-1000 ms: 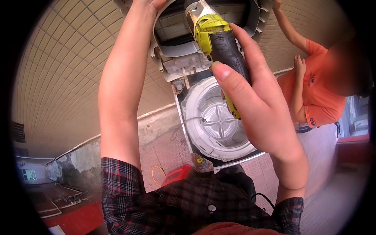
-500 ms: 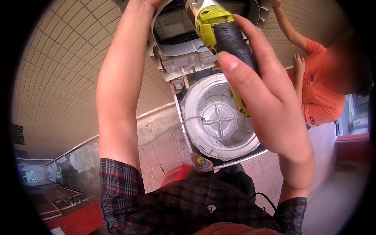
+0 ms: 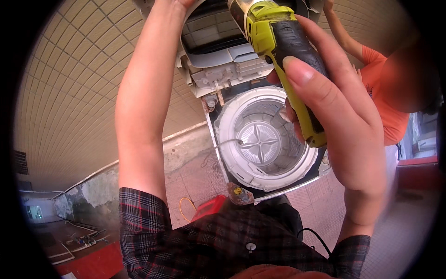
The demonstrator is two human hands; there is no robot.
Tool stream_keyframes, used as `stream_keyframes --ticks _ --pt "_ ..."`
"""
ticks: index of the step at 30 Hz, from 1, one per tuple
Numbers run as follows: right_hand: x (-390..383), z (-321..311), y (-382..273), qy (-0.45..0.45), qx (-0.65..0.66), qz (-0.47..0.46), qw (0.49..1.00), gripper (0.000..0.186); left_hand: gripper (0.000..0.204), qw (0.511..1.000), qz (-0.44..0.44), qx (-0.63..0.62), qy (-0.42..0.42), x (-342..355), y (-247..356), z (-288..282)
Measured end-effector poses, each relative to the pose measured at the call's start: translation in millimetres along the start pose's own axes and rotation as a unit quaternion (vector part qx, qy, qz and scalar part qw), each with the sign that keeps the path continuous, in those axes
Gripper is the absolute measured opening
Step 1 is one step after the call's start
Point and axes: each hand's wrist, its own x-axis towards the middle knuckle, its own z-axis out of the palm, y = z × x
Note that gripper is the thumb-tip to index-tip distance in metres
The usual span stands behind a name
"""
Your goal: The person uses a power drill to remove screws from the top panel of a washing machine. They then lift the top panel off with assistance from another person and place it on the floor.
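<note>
My right hand [image 3: 344,111] is wrapped round a yellow-and-black power tool [image 3: 302,46], held at a slant above an opened top-loading washing machine. My left hand [image 3: 181,4] reaches up to the left side of the raised top panel [image 3: 209,60], at the upper edge of the view; its fingers are mostly out of sight. That panel has a dark rimmed opening and a pale lower housing. Beneath it sits the round drum [image 3: 260,144] with a star-shaped centre, inside the metal casing [image 3: 241,193]. The tool's tip is cut off by the upper edge.
At the right, a person in an orange shirt [image 3: 385,130] stands with a raised hand by the panel. A tiled wall [image 3: 69,102] runs along the left. A red object [image 3: 209,207] lies on the floor below the machine, beside a thin yellow loop of cord.
My right hand and the power tool have moved to the right and slightly upward, uncovering more of the drum. My left hand stays at the panel's edge.
</note>
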Motion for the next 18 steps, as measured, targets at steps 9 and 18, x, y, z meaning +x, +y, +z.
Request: stream_keyframes --ticks 9,18 --pt "15.4 -24.4 14.8 0.014 -0.090 -0.057 0.994 0.061 0.026 0.997 -0.011 -0.076 -0.024 1.6 -2.4 -1.7" --pt "24.4 -83.4 32.4 -0.015 -0.297 -0.086 0.951 0.060 0.027 0.985 -0.035 -0.162 -0.053 1.0 -3.4 -7.1"
